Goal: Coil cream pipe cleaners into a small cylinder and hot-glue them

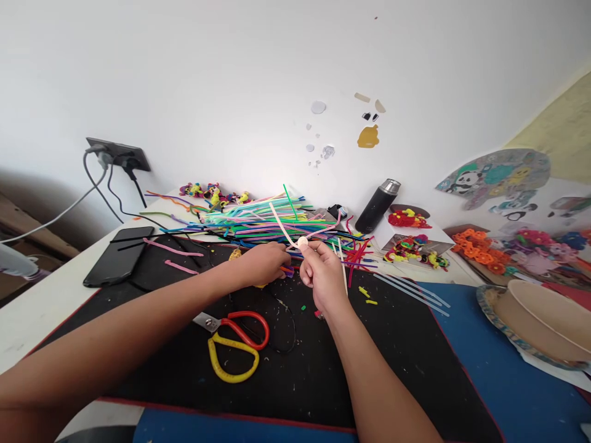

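Observation:
My right hand (324, 275) pinches a pale, coiled pipe cleaner (303, 242) between thumb and fingers. A cream strand (281, 223) sticks up and to the left from the coil, and a pink strand runs off to the right. Just left of it, my left hand (268, 263) is closed, its fingertips turned away, so what they grip is hidden. Small purple and orange bits (288, 271) show at its fingers. Below the hands lie scissors (237, 341) with one red and one yellow handle. Behind them spreads a heap of multicoloured pipe cleaners (258, 220).
A phone (119, 257) lies at left, with pink pieces (173, 247) beside it. Red strips (357, 261) and clear sticks (415, 292) are at right. A black flask (377, 206) leans near the wall. Finished colourful figures (409, 219) sit on a white box; bowls (549, 320) stand far right.

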Motion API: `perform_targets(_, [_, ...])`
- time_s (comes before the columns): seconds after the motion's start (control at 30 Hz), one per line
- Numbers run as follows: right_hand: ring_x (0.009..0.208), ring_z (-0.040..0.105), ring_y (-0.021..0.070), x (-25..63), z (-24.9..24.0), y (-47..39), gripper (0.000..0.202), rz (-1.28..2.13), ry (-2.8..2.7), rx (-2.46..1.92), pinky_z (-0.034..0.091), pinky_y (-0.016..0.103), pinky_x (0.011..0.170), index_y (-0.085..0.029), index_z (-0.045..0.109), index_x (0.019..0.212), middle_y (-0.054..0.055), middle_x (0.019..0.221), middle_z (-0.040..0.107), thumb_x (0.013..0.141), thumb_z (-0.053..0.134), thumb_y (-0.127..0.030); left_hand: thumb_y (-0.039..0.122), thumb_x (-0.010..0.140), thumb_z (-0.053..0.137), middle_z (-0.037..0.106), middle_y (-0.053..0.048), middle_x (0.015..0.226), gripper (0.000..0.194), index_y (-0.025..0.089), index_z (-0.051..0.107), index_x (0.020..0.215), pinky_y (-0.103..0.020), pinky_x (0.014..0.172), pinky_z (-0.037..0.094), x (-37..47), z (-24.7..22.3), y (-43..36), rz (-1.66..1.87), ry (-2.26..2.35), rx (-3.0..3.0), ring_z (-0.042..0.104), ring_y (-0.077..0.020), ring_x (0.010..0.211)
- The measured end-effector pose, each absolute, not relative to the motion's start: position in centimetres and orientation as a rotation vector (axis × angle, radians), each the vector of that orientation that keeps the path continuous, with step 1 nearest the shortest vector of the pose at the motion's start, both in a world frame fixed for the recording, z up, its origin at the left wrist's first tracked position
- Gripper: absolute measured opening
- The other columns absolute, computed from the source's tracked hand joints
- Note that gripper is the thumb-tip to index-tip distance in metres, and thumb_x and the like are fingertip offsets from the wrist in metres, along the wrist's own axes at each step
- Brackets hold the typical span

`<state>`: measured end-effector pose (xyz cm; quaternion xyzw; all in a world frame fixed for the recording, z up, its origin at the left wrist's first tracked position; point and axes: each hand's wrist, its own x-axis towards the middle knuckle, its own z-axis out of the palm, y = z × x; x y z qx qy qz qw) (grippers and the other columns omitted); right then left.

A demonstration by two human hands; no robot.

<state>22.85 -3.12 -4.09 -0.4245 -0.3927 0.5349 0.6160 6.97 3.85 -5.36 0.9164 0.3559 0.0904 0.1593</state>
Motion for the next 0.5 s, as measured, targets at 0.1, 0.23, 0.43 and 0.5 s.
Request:
perform_targets(0.1, [0.034,0.037,0.0061,22.7,-3.9,-3.3,0.040,1.245,-0.913,-0.979,0.018,0.019,0.035,-0.021,0.059,0.079,-0.012,0.045,0.040,0.078,0.085,-0.050,0.016,0.075,0.080,0.075,-0.011,0.103,0.013,0.021,0.077,0.087,-0.036,0.083,0.049,6.7,-5.3,4.1,0.332,1.004,2.582,0.069,-0.0328,0.100])
perform_targets(0.23, [0.034,0.037,0.0064,22.8,-3.6,-3.4,0.039,1.247,-0.879,-0.977,0.017,0.019,0.035,-0.021,0.059,0.080,-0.013,0.045,0.040,0.076,0.086,-0.049,0.030,0.088,0.071,0.074,-0.006,0.091,0.016,0.021,0.075,0.100,-0.031,0.073,0.048,4.9,-3.9,4.0,0.548,1.014,2.304,0.067,-0.0235,0.081])
perform_targets(0.43, [0.035,0.036,0.0061,23.1,-3.2,-3.5,0.041,1.292,-0.829,-0.922,0.017,0.020,0.036,-0.021,0.059,0.084,-0.013,0.046,0.039,0.073,0.089,-0.048,0.035,0.076,0.087,0.071,-0.001,0.085,0.032,0.019,0.066,0.093,-0.030,0.077,0.052,2.2,-2.4,2.5,0.857,0.783,1.410,0.066,-0.0170,0.079])
perform_targets(0.5, [0.035,0.034,0.0059,23.1,-3.2,-3.5,0.041,1.322,-0.818,-0.904,0.017,0.020,0.037,-0.022,0.059,0.084,-0.014,0.046,0.038,0.074,0.089,-0.047,0.031,0.074,0.090,0.071,-0.001,0.084,0.032,0.018,0.066,0.092,-0.028,0.075,0.052,1.7,-2.5,2.2,0.884,0.785,1.346,0.066,-0.0163,0.079])
